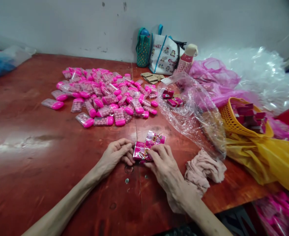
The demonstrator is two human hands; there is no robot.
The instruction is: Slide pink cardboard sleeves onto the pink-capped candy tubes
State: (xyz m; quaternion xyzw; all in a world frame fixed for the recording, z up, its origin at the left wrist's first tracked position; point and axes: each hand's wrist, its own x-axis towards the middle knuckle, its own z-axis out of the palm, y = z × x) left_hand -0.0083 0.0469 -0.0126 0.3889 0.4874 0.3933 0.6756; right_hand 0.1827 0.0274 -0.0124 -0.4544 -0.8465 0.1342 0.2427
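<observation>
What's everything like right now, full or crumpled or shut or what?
Little bottles: heaped, pink caps on
Shiny packets: touching the right hand's fingers
Left hand: fingers curled
Yellow basket: holding dark red packets
Cloth: crumpled
Clear bag: crumpled
White bag: upright

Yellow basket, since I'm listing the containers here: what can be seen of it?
The yellow basket looks like plastic, with rows of small holes in its wall and a rounded rim. It seems slightly tilted, at the right of the table. Dark red and pink packets lie inside. Yellow sheeting bunches against its lower side. Its base is hidden; neither hand touches it.
</observation>
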